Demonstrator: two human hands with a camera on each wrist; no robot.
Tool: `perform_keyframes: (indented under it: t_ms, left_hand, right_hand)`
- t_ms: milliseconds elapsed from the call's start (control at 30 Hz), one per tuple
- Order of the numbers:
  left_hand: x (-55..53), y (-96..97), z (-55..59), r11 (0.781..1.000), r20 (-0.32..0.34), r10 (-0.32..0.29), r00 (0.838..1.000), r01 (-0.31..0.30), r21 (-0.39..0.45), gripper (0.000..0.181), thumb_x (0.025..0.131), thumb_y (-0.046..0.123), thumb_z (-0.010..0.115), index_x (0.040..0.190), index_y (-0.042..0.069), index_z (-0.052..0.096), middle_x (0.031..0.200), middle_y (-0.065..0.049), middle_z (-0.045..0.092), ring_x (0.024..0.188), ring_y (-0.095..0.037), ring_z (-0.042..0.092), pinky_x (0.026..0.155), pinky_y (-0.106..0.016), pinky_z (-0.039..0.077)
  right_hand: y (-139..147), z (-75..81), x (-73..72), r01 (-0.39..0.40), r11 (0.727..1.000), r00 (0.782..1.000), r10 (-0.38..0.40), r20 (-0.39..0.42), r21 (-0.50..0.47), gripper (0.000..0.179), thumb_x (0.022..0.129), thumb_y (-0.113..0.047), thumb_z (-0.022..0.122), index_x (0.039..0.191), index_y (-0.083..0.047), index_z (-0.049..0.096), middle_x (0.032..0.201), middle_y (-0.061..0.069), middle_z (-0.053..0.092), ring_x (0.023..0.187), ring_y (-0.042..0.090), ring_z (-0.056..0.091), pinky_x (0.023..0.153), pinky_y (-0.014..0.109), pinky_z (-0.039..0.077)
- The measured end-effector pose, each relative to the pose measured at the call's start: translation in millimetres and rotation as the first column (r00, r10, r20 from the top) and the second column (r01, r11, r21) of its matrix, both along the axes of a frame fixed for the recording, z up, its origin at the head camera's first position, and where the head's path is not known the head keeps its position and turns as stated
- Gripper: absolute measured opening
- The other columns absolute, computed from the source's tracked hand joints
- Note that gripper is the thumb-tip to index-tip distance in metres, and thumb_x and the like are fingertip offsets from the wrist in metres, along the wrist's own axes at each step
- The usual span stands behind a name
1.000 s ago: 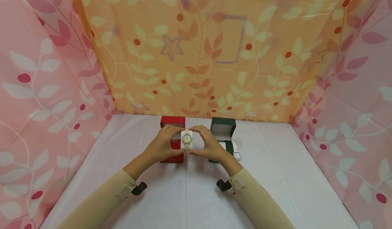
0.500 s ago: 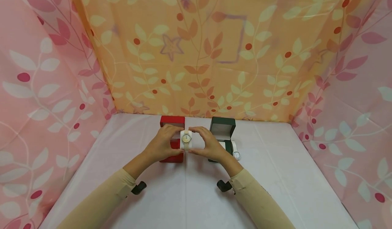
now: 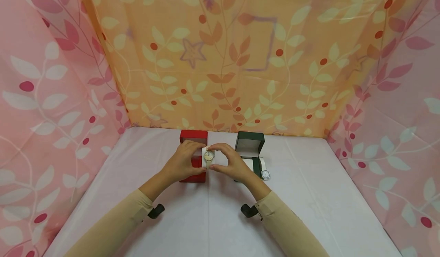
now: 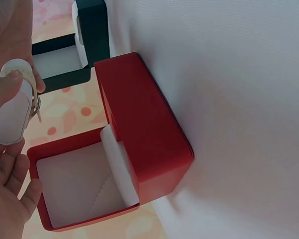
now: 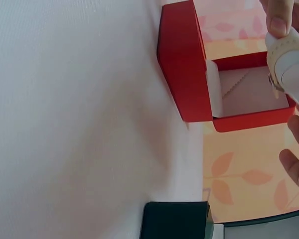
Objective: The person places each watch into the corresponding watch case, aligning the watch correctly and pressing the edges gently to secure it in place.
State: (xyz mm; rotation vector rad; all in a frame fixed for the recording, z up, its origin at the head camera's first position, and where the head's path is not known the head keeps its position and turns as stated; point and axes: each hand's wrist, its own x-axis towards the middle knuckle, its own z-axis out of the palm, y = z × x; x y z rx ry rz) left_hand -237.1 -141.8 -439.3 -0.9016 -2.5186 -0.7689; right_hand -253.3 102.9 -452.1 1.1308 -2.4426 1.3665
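A wristwatch (image 3: 208,156) with a cream strap and pale dial is wrapped round a white cushion (image 3: 203,161), held up above the table. My left hand (image 3: 179,163) grips the cushion's left side between thumb and fingers. From the right, my right hand (image 3: 238,166) pinches the watch and cushion, thumb below and forefinger above. The open red box (image 3: 193,134) stands behind my left hand and shows a bare white inside in the left wrist view. An open dark green box (image 3: 252,136) stands behind my right hand, which partly covers its base.
A second watch, a white one (image 3: 266,174), rests at the right side of the green box. White cloth (image 3: 299,211) covers the table. Floral curtains (image 3: 220,58) rise at the back and both sides. A black wrist camera (image 3: 249,210) sticks out from each sleeve.
My right hand has shifted slightly left, its fingertips now further over the cushion's right side. My left hand stays about where it was, and the boxes have not moved.
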Motion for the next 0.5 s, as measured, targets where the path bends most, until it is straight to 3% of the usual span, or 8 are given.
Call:
perform_keyframes:
  t_ms: [500]
  left_hand:
    - [0.6, 2.1, -0.1, 1.0, -0.012, 0.008, 1.0, -0.008, -0.017, 0.078, 0.067, 0.03, 0.097, 0.133, 0.007, 0.062, 0.125, -0.006, 0.068, 0.121, -0.025, 0.054, 0.108, -0.054, 0.042]
  right_hand:
    - [-8.7, 3.2, 6.1, 0.093, 0.995, 0.992, -0.089, 0.093, -0.039, 0.041, 0.088, -0.026, 0.082, 0.126, -0.028, 0.066, 0.133, -0.008, 0.061, 0.13, 0.015, 0.052, 0.115, 0.055, 0.039]
